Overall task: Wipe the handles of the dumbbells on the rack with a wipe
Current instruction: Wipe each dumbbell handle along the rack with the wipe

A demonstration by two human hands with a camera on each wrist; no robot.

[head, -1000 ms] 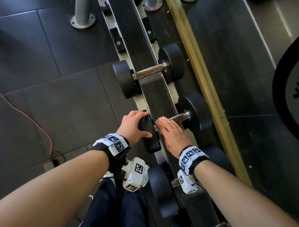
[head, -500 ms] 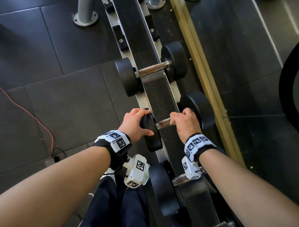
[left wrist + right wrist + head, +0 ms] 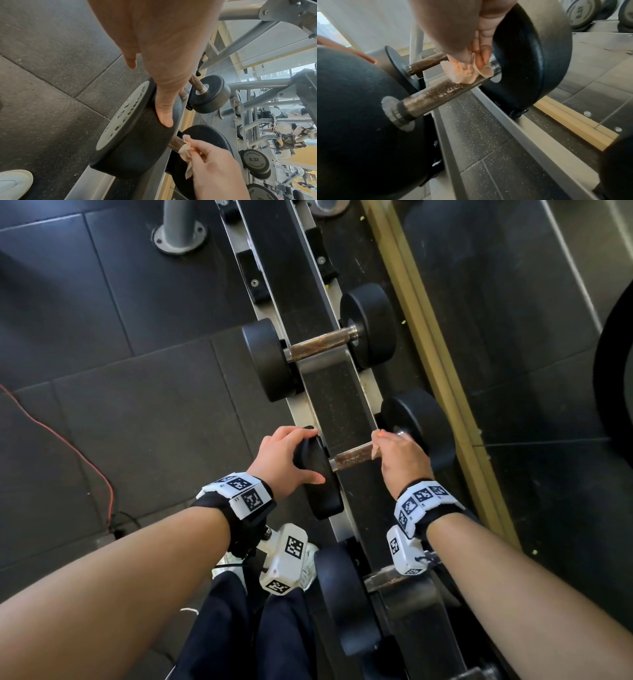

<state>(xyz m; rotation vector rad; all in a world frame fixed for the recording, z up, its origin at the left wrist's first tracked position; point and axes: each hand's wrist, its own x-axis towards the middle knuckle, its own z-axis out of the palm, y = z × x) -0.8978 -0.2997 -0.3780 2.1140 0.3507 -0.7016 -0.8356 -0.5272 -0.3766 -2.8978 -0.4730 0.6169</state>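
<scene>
The right hand (image 3: 402, 455) is gripping a crumpled, peach-tinged wipe (image 3: 465, 73) against the handle (image 3: 352, 456) of the middle dumbbell on the rack (image 3: 337, 402), with its fingers (image 3: 483, 56) curling over the bar just beside the far head (image 3: 419, 424). The left hand (image 3: 286, 458) is lying over the near head (image 3: 317, 474), its fingers and thumb curving round the rubber rim and bracing it.

To do this stroke well, the wipe should probably be wrapping the bar all round, not just riding on top, and sliding the whole length from collar to collar while the left hand is keeping the dumbbell from rolling in its cradle. The knurled, rust-brown middle looks rough in the right wrist view, so firm pressure and a twisting motion would likely be lifting more grime; a thin wipe may be snagging or tearing there.

In the head view the handle's long axis is running from about 8 o'clock, at the near head, to 2 o'clock, at the far head, crosswise to the rack rail, which is running from roughly 11 o'clock down to 5 o'clock. The next dumbbell (image 3: 318, 344) is lying parallel, further along the rail toward 12 o'clock, its brown handle bare of any hand or wipe; another is sitting nearer the person at 6 o'clock.
</scene>
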